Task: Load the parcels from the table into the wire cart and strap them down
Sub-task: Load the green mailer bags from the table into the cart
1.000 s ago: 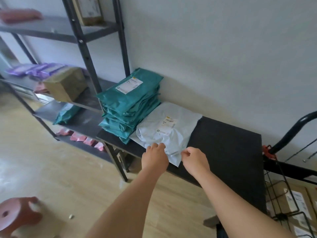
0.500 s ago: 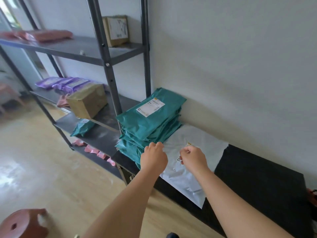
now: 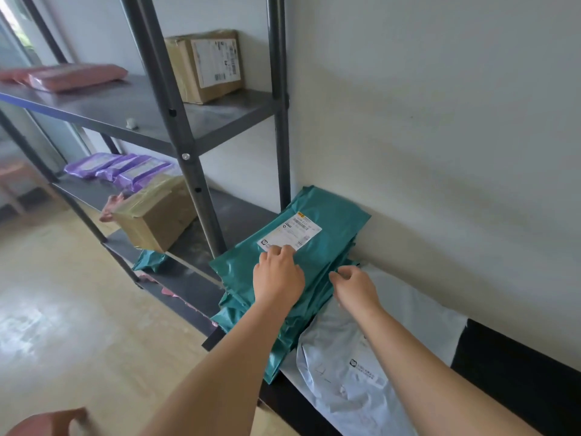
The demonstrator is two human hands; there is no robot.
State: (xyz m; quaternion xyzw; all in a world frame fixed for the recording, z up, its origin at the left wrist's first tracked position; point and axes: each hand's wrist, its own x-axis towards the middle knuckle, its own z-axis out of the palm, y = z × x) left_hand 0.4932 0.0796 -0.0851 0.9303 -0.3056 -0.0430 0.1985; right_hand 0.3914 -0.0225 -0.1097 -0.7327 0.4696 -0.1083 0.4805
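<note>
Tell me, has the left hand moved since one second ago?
Yes. The left hand went from the near edge of the white parcel onto the green parcel stack, beside its label.

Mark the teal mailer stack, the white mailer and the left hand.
teal mailer stack point(image 3: 334, 247): head view, top bag's film right of label.
white mailer point(image 3: 330, 366): head view, crinkled near half between the forearms.
left hand point(image 3: 278, 275): head view, back of hand.

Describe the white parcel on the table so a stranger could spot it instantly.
Find the black table against the wall, right of the metal shelving. A teal stack of mailers sits at its left end; the white parcel lies flat just right of it, the only pale bag there.
</note>
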